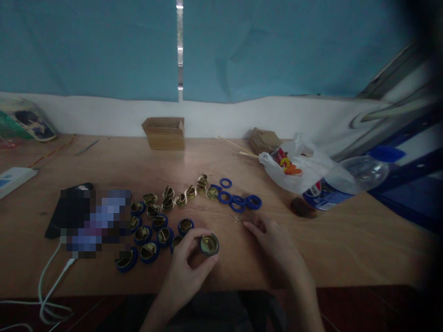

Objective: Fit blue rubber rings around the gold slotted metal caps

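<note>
My left hand [188, 265] grips a round brass-coloured metal piece [209, 244] by its edge, between thumb and fingers, with its hollow, fitted side facing up. My right hand [273, 240] is low over the table and looks empty, its leading fingertip just beside some thin wire rings [236, 218]. Behind it lie several loose blue rings [237, 203]. Similar brass-coloured pieces [168, 204] without blue rims stand in a loose group left of them. Nearer to me, more pieces [148, 251] sit in blue rings; my left hand partly hides one.
A wooden table [346, 249] carries everything. At the back are an open cardboard box [165, 134] and a brown paper packet [265, 139]. A white plastic bag [301, 161] and a tilted cola bottle [341, 182] occupy the right. A dark device [71, 210] and cables [51, 286] lie left.
</note>
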Demonstrator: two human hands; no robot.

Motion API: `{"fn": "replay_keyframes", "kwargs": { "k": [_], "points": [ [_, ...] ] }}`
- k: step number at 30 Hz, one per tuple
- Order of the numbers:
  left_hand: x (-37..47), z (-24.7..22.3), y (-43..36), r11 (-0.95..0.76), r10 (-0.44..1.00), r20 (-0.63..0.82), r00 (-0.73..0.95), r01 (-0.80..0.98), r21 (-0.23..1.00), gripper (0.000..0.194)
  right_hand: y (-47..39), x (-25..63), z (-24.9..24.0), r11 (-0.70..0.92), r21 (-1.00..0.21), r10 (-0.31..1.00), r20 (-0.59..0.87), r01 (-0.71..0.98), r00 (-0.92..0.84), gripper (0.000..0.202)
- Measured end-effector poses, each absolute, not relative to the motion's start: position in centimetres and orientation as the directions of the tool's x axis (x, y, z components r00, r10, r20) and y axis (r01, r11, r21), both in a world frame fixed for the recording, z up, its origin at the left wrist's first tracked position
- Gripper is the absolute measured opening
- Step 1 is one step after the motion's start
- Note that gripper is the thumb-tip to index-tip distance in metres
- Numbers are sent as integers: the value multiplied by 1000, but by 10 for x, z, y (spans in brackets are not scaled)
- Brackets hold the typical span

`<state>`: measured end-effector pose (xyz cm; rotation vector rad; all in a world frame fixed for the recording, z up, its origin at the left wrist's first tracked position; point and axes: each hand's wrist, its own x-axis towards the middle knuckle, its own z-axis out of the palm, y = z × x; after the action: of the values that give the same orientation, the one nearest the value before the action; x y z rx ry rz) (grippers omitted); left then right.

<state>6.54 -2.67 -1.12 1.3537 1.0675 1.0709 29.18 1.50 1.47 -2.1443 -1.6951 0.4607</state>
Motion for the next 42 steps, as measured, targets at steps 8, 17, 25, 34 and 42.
{"fn": "replay_keyframes", "kwargs": {
  "k": [8, 17, 25, 34, 42],
  "points": [
    [61, 1, -39, -173, 984, 176, -5, 166, 971, 47, -7, 272, 31, -122, -932, 991, -134, 340, -10, 26],
    [50, 14, -40, -310, 942, 333, -34, 290, 905, 53, -23, 237, 29, -195, -947, 914, -80, -257, -398, 24],
    [45, 20, -37, -508, 854, 518, 51, 290, 811, 46, -31, 226, 28, -242, -876, 900, -42, -418, -434, 30],
    [46, 17, -39, -600, 796, 591, 129, 295, 743, 51, -26, 220, 31, -292, -857, 889, -79, -424, -452, 30],
    [47, 17, -39, -636, 765, 619, 179, 360, 682, 59, -26, 220, 33, -252, -927, 914, -134, -277, -382, 30]
  ]
}}
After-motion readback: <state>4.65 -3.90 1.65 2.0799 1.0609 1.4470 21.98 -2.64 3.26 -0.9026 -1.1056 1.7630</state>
